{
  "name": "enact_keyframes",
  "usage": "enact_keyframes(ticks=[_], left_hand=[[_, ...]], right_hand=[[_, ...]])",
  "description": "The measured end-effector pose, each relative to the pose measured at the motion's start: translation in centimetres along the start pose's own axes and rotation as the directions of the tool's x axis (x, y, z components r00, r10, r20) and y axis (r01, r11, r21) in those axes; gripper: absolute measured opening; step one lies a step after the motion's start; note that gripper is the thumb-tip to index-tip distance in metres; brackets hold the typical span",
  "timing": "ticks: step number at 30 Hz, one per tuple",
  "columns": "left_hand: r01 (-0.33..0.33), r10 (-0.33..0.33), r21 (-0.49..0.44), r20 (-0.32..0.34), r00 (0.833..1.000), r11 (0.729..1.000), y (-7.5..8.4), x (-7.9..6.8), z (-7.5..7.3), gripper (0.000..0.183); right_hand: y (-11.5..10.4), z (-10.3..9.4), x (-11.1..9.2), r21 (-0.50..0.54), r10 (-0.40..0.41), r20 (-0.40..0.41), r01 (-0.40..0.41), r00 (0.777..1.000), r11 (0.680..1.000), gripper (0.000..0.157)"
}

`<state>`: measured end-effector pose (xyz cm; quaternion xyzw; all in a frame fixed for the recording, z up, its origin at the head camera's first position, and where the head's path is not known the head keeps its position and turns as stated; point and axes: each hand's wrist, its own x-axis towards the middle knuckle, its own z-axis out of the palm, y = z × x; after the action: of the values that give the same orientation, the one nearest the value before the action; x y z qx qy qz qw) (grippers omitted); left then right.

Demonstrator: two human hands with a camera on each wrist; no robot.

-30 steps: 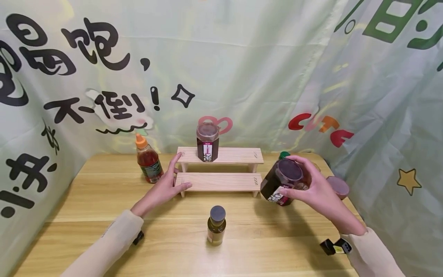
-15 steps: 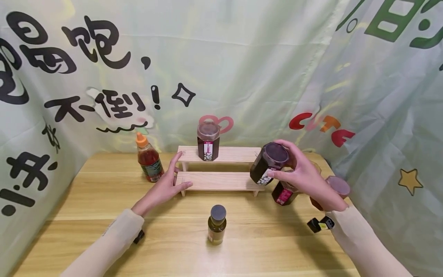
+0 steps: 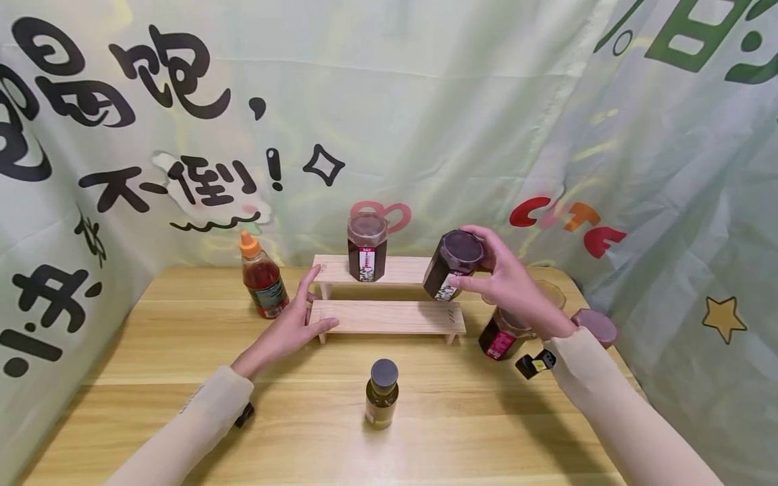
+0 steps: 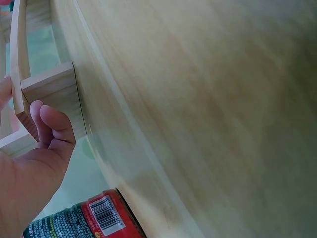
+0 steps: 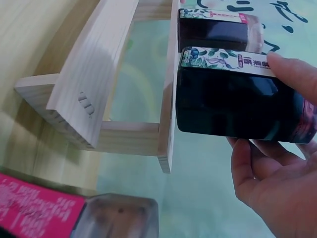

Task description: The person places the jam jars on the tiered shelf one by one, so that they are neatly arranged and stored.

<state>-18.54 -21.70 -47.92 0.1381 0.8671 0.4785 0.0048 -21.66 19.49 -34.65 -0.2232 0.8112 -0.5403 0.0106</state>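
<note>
Clearance check, nearest item first. Small capped bottle (image 3: 381, 399): upright, well apart from both my hands. My left hand (image 3: 296, 317) grips the left end of the wooden stand (image 3: 419, 318), thumb over the lower board (image 3: 377, 317) and fingers bent beneath; should that grip slacken, a knock could shift the stand. Pink-labelled jar (image 3: 501, 342): near and below my right wrist, where a dropped wrist could catch it. My right hand (image 3: 507, 280), spread to the width of the dark jar (image 3: 448, 265), grips it between thumb and fingers. The dark jar is tilted at the right part of the upper board (image 3: 404, 270) (contact with the wood I cannot confirm). Loaded at that tilt, its base could catch the front edge and tip. Excess leftward travel could strike the standing jar (image 3: 367, 250).

Change from half a second ago: the dark jar and my right hand have moved left and farther back; my left hand and the standing jar hold position.
</note>
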Motion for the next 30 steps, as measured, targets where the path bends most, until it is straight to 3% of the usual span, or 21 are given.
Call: enact_keyframes(ticks=[9,30], left_hand=[[0.006,-0.006,0.017,0.003,1.000,1.000,0.1,0.1,0.0,0.114],[0.011,-0.011,-0.004,0.003,1.000,1.000,0.0,-0.2,0.0,0.113]], right_hand=[[0.6,0.4,2.3,0.050,0.008,0.034,-0.010,0.999,0.999,0.089],[0.5,1.2,5.7,0.033,0.061,0.102,-0.064,0.993,0.997,0.098]])
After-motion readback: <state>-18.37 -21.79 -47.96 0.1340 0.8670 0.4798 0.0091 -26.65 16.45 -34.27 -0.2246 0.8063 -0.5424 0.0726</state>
